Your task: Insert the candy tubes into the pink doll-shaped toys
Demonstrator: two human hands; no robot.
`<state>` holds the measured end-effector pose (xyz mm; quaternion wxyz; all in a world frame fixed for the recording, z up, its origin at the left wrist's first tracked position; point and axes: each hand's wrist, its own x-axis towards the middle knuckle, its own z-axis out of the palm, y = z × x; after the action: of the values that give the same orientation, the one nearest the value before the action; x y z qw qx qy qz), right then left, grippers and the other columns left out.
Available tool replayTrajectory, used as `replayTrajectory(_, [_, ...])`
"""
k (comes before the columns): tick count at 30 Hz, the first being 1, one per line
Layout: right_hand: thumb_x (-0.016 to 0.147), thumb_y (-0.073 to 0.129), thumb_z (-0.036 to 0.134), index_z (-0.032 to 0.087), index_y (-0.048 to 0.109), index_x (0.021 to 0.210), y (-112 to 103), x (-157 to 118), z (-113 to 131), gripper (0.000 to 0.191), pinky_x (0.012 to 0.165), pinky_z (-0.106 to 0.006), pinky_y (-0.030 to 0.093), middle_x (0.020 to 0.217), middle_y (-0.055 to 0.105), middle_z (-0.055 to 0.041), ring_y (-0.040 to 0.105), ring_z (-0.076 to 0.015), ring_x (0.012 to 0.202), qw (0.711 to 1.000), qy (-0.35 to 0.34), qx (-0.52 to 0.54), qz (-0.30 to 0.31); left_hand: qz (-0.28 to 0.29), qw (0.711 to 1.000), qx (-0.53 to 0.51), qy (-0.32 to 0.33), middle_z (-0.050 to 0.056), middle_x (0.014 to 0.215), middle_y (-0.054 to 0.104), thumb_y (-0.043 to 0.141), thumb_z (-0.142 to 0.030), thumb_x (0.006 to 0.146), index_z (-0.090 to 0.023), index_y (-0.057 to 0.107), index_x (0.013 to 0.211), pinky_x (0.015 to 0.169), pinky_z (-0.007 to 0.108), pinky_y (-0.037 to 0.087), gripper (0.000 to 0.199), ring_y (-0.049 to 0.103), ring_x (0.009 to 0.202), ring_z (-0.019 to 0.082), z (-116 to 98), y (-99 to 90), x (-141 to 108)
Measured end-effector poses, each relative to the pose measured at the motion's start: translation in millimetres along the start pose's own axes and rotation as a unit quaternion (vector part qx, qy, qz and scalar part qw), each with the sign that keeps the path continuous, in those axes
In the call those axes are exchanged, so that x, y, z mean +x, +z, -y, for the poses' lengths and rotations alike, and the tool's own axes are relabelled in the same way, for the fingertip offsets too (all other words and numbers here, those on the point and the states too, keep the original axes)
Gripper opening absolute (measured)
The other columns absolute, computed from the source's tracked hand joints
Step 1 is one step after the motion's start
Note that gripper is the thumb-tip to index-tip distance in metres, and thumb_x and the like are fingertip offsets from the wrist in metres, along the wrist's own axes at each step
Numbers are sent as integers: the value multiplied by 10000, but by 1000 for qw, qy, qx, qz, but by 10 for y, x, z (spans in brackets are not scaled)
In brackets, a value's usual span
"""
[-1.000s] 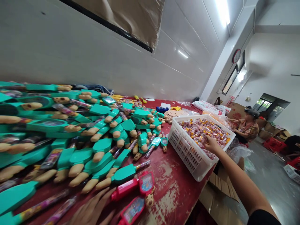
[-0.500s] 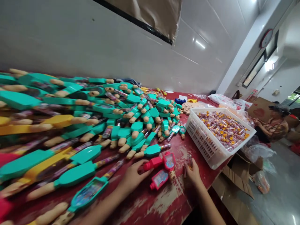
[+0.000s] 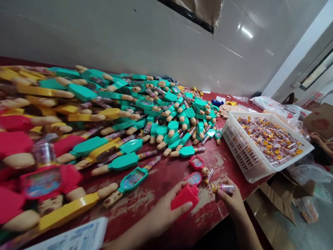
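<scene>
My left hand (image 3: 173, 205) is closed around a red plastic toy piece (image 3: 185, 199), low in the middle of the head view. To its right, my right hand (image 3: 231, 196) pinches a small clear tube with a yellow cap (image 3: 223, 188), filled with purplish bits. Just beyond both hands, a red toy with a round window (image 3: 197, 163) and another red windowed piece (image 3: 194, 178) lie on the dark red table (image 3: 140, 222). Beside them rests a second small tube (image 3: 208, 176).
A big pile of green toys (image 3: 161, 130) covers the table's back and left, with yellow and red toys (image 3: 44, 182) nearer. A white basket (image 3: 234, 152) of tubes stands right. Cardboard (image 3: 278, 198) lies below the edge. Part of a person's arm (image 3: 319, 140) shows far right.
The view has turned left. My left hand has lifted the red piece away from the other red ones. My right hand has raised its tube sideways. A loose tube now shows by the red toys.
</scene>
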<state>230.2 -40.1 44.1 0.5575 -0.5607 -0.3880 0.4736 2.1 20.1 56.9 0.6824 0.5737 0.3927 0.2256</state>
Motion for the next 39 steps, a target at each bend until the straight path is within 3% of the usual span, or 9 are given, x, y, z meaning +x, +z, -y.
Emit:
replayTrajectory(4, [632, 810, 341, 184, 625, 812, 46, -335, 259, 302, 590, -236, 494, 800, 696, -54, 646, -164, 677, 984, -52, -136, 106, 55, 987, 150, -25, 128, 1333, 488, 633, -654, 627, -199, 438, 1252, 1053, 450, 351, 798, 470, 1192, 320, -72, -93, -203])
replayTrajectory(9, [811, 655, 191, 222, 608, 984, 155, -505, 458, 182, 746, -216, 522, 1039, 701, -73, 677, -150, 889, 914, -202, -231, 266, 134, 948, 274, -85, 111, 1073, 606, 565, -691, 650, -194, 541, 1119, 870, 454, 454, 684, 564, 985, 332, -178, -97, -460])
replayTrajectory(13, [813, 652, 193, 214, 597, 934, 174, -534, 507, 135, 753, -212, 524, 1023, 707, -73, 681, -145, 885, 884, -213, -247, 334, 162, 919, 342, -108, 108, 1110, 570, 575, -598, 686, -232, 516, 1187, 904, 463, 427, 623, 541, 1034, 325, -269, -65, -614])
replayTrajectory(20, [853, 580, 194, 202, 600, 911, 198, -672, 546, 62, 699, -227, 528, 1021, 712, -110, 694, -168, 837, 864, -132, -285, 393, 212, 876, 428, -69, 51, 1048, 630, 606, -389, 798, -241, 552, 981, 785, 369, 453, 241, 593, 969, 293, -504, 36, -687])
replayTrajectory(24, [773, 692, 266, 205, 573, 908, 186, -704, 379, 190, 735, -249, 526, 1020, 705, -98, 680, -179, 880, 936, -24, -152, 317, 214, 845, 490, -23, 41, 1006, 648, 585, -338, 841, -230, 556, 1031, 730, 353, 465, 220, 624, 887, 274, -481, 100, -658])
replayTrajectory(31, [580, 846, 356, 183, 507, 770, 231, -650, -5, 425, 785, -292, 529, 1028, 713, -107, 692, -198, 888, 958, 178, 39, 222, 230, 667, 695, 139, 95, 910, 645, 489, -83, 814, -150, 562, 1123, 565, 389, 522, 325, 630, 708, 289, -346, 123, -525])
replayTrajectory(33, [616, 827, 352, 187, 515, 776, 237, -646, 15, 388, 805, -298, 531, 1043, 711, -107, 687, -204, 928, 968, 138, 29, 207, 230, 691, 674, 125, 99, 942, 646, 473, -116, 850, -160, 557, 1136, 627, 428, 548, 301, 636, 766, 300, -330, 65, -482])
replayTrajectory(37, [728, 752, 294, 188, 571, 829, 202, -645, 201, 232, 763, -260, 545, 1017, 719, -109, 694, -182, 904, 970, -17, -61, 235, 210, 872, 436, 70, 95, 1213, 591, 719, -492, 733, -257, 456, 1292, 903, 444, 486, 661, 574, 1066, 321, -412, -153, -445])
replayTrajectory(39, [739, 743, 287, 181, 590, 825, 188, -645, 303, 204, 723, -227, 547, 985, 728, -105, 703, -169, 859, 957, -86, -101, 258, 256, 909, 329, 4, 93, 1285, 550, 742, -576, 634, -273, 414, 1339, 966, 429, 440, 835, 530, 1136, 335, -484, -262, -425])
